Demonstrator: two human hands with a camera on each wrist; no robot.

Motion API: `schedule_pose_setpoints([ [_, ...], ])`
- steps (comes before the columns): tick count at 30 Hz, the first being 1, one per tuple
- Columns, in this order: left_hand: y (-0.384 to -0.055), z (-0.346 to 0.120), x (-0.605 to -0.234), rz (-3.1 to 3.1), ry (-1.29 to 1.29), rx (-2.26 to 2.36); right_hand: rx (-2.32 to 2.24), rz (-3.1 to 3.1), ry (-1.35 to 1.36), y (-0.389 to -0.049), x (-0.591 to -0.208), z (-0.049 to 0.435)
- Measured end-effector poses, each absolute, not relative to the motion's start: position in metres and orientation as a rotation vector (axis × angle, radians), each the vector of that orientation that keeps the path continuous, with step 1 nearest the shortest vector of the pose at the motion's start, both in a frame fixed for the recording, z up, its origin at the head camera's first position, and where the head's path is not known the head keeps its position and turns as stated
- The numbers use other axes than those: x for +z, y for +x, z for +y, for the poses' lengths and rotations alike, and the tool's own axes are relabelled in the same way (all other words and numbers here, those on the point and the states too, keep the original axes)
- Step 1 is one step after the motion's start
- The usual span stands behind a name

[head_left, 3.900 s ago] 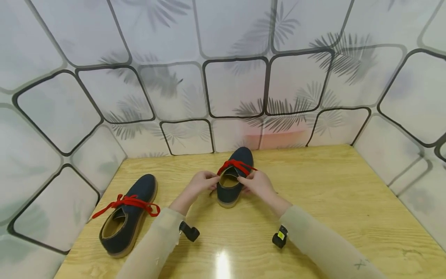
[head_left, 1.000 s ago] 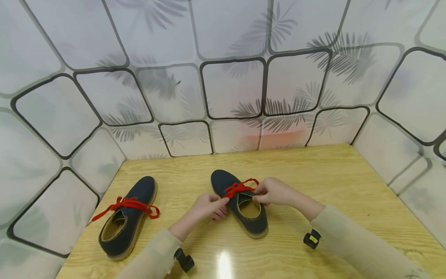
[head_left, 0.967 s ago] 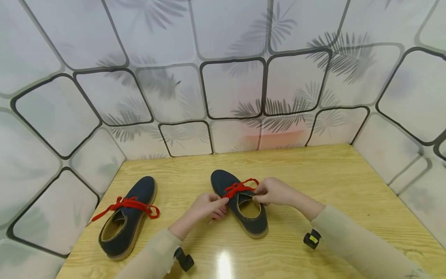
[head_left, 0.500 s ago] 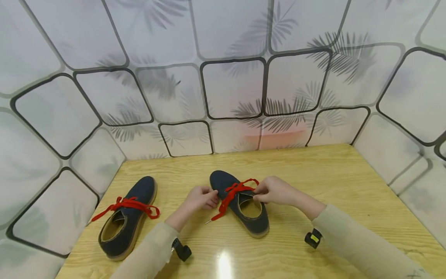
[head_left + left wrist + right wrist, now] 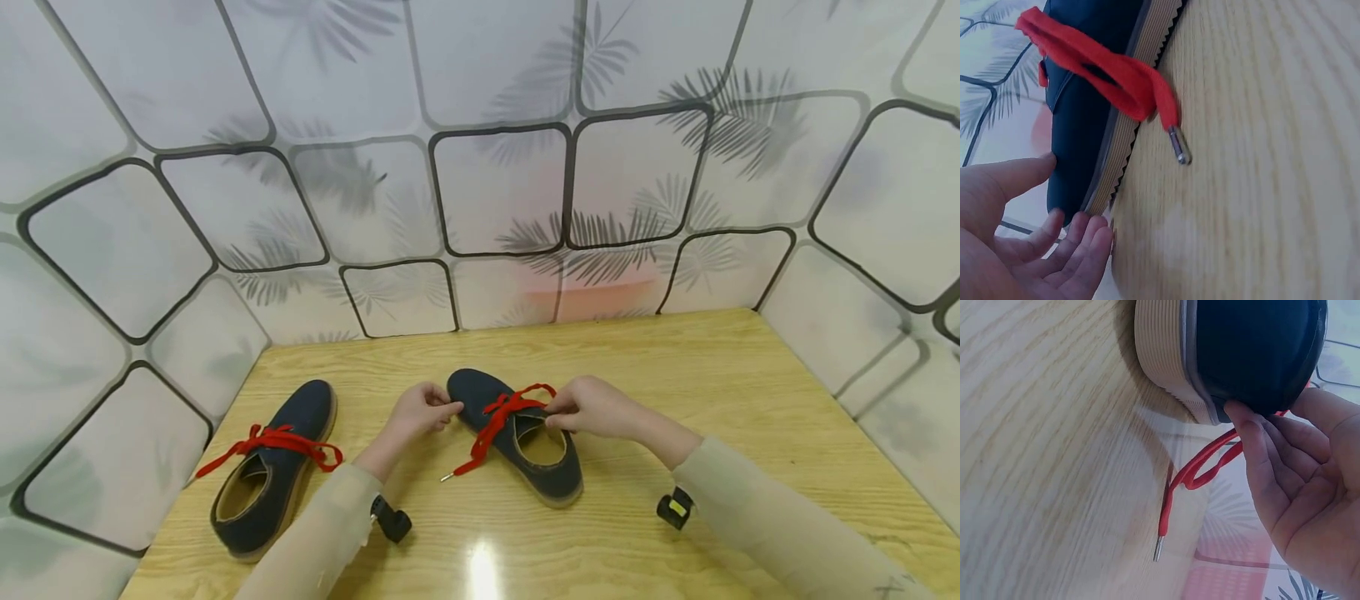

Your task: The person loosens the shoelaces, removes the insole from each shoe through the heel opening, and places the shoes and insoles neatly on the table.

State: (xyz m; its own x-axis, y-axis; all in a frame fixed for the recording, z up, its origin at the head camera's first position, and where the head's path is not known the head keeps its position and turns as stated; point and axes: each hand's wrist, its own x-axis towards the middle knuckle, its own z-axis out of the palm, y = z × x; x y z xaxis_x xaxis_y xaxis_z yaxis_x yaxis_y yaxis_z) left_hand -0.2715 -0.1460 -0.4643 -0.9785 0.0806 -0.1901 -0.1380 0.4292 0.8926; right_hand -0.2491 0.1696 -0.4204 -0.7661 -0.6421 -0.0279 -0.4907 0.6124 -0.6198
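Observation:
A navy shoe with a red lace lies mid-table, its toe pointing back and left. My right hand grips the right side of its opening, thumb at the inner edge and fingers outside, as the right wrist view shows. My left hand is at the toe, fingers loosely bent, with thumb and fingertips touching the toe. One end of the lace hangs over the shoe's left side onto the wood, its metal tip showing. A loop of lace lies by the right hand.
A second navy shoe with a red lace tied in a bow stands on the left of the wooden table. Patterned white cloth walls rise behind and at both sides.
The shoe was farther back and pointing away; it has since come nearer and turned toe-left. My left hand has let go of the lace end and moved to the toe. The right hand keeps its grip.

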Motion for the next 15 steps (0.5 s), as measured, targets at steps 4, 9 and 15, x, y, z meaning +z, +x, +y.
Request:
schedule_pose_setpoints([
  [4,-0.273,-0.149,-0.461,2.587,-0.013,1.470,-0.883,2.581,-0.946,-0.251,-0.420,0.171],
  [9,-0.274,-0.151,-0.455,2.658,0.024,1.369,-0.888,2.544,-0.967,-0.255,-0.420,0.173],
  [15,-0.276,-0.152,-0.452,2.658,0.071,1.352,-0.881,2.516,-1.035,-0.261,-0.422,0.176],
])
